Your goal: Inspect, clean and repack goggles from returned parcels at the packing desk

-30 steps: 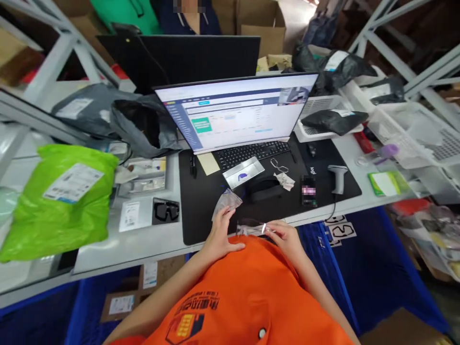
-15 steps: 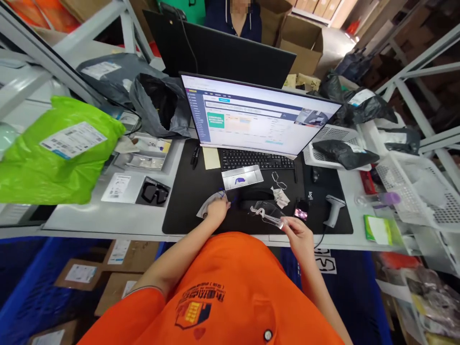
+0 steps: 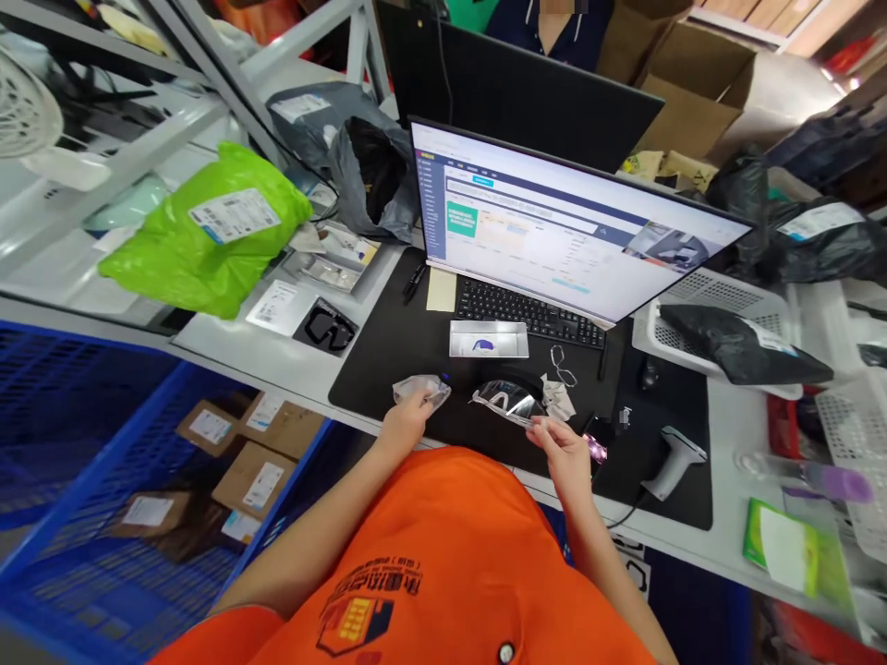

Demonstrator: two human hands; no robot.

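Note:
My right hand (image 3: 563, 448) pinches the end of a pair of clear-framed sports glasses (image 3: 509, 403), which I hold just above the black desk mat (image 3: 378, 374). My left hand (image 3: 407, 417) is closed on a translucent plastic pouch (image 3: 424, 388); its contents are not clear. Beyond my hands stands an open silvery box (image 3: 516, 342) with a blue-purple print. A dark curved object (image 3: 527, 379) lies behind the glasses, partly hidden. Crumpled white paper (image 3: 558, 399) and a thin clear frame-like loop (image 3: 563, 367) lie to the right.
A monitor (image 3: 527, 222) stands behind a keyboard (image 3: 533, 312). A barcode scanner (image 3: 674, 462) and a phone (image 3: 596, 448) lie at right. A green parcel (image 3: 214, 231) and a card with a glasses picture (image 3: 327, 327) are at left. A co-worker (image 3: 547, 32) is behind the monitors.
The view has turned, so the desk appears shifted. In my right hand the glasses have turned, and their lens now faces me more. My left hand still holds the pouch, now lifted and tilted differently.

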